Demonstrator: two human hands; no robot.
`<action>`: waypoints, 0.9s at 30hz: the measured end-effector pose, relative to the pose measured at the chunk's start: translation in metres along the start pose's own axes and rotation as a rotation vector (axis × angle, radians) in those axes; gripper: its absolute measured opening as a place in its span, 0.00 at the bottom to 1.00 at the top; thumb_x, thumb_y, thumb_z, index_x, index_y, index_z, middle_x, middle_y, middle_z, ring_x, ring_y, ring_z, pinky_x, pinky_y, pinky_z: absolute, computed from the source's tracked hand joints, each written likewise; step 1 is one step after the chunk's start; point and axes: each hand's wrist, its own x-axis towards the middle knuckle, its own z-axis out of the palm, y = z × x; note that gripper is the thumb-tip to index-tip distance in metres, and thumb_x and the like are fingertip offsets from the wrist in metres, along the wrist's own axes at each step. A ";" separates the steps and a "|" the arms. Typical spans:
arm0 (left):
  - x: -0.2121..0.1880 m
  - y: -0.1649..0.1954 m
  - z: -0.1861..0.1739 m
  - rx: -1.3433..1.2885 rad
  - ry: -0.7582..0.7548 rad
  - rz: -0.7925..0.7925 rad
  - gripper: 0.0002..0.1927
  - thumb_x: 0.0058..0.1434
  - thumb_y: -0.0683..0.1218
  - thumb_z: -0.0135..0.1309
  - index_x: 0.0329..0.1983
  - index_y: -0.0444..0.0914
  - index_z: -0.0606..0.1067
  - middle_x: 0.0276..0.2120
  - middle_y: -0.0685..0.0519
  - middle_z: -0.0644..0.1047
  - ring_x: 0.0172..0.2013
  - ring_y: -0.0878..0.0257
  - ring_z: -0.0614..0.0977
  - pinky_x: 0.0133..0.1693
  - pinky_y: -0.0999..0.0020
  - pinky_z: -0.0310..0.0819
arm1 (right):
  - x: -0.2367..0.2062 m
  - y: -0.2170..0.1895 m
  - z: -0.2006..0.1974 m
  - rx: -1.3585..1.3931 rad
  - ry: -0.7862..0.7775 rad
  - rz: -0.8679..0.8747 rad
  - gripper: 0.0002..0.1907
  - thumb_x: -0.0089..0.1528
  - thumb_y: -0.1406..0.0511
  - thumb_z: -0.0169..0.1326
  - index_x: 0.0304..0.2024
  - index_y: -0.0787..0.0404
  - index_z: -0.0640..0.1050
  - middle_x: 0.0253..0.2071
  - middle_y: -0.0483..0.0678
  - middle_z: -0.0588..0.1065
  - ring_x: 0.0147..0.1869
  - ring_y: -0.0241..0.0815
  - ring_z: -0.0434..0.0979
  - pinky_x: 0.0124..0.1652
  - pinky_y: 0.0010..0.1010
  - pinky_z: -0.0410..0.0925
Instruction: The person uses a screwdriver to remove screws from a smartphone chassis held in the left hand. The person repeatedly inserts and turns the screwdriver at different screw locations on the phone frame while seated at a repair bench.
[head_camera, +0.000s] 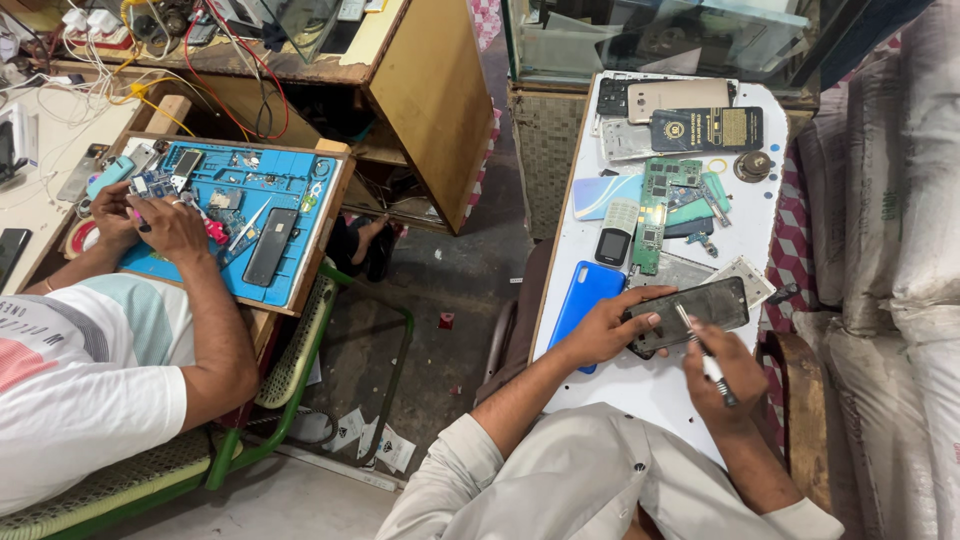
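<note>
My left hand (607, 328) grips the left end of a dark opened phone (700, 308) lying on the white table (650, 385). My right hand (722, 372) holds a thin metal tool (697, 345) with its tip resting on the phone's inner face. A blue phone cover (583, 297) lies just left of my left hand. Beyond the phone sit a green circuit board (656, 210), a small grey handset (615, 233) and several phone parts.
A dark card (706, 129) and a gold phone back (677, 96) lie at the table's far end. White sacks (900, 250) stand on the right. At left, another person (90, 370) works with both hands (150, 220) over a blue repair mat (250, 215) on a wooden bench.
</note>
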 end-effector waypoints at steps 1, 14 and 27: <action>0.001 0.000 0.001 0.040 0.014 0.039 0.24 0.73 0.48 0.50 0.71 0.41 0.68 0.57 0.48 0.77 0.49 0.63 0.82 0.54 0.68 0.77 | 0.000 0.000 -0.001 -0.010 -0.010 -0.005 0.12 0.63 0.76 0.58 0.50 0.68 0.77 0.47 0.56 0.80 0.47 0.51 0.83 0.47 0.36 0.77; 0.002 0.002 0.004 0.091 0.011 0.136 0.23 0.75 0.48 0.50 0.71 0.39 0.69 0.62 0.48 0.75 0.56 0.62 0.79 0.58 0.67 0.75 | -0.006 0.005 -0.004 0.059 -0.023 0.000 0.13 0.62 0.75 0.59 0.50 0.66 0.77 0.45 0.56 0.80 0.46 0.50 0.83 0.46 0.36 0.76; 0.002 0.000 0.004 0.091 0.005 0.169 0.23 0.78 0.49 0.48 0.73 0.38 0.68 0.61 0.46 0.76 0.52 0.61 0.81 0.56 0.67 0.75 | -0.005 0.004 -0.003 0.161 -0.099 -0.107 0.13 0.60 0.74 0.59 0.48 0.66 0.77 0.44 0.56 0.80 0.42 0.48 0.83 0.41 0.33 0.77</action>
